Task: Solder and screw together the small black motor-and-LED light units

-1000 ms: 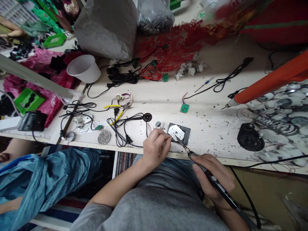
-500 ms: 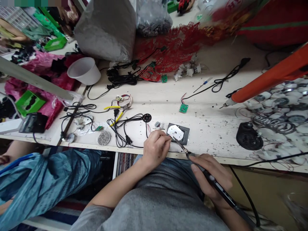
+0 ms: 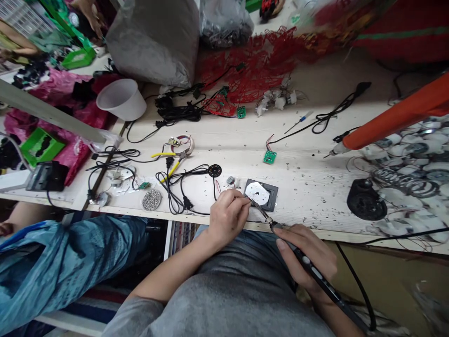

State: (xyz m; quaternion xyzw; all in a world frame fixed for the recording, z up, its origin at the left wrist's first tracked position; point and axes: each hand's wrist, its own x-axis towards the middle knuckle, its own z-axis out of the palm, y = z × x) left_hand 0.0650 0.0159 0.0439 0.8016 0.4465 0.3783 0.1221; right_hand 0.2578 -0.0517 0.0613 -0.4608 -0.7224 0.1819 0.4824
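Observation:
My right hand [image 3: 310, 252] is closed around the handle of a black soldering iron [image 3: 331, 291]. Its metal tip points up and left, close to the fingertips of my left hand [image 3: 229, 216]. Those fingers are pinched together, and what lies between them is too small to make out. Just beyond them, a white metal plate [image 3: 257, 192] with holes rests on a dark grey square base [image 3: 274, 195]. A small round motor [image 3: 230, 180] lies behind my left hand, with thin red wires near it.
Yellow-handled pliers [image 3: 170, 169], black cords [image 3: 171, 196] and a ball of metal shavings [image 3: 151, 200] lie to the left. A green circuit board [image 3: 269, 157] sits behind the base. Rightward are an orange tool [image 3: 396, 110], a black housing [image 3: 366, 199] and piled white motors [image 3: 403, 199].
The view has shifted very slightly. Both hands keep nearly the same pose, with the soldering iron's tip still close to my left fingertips.

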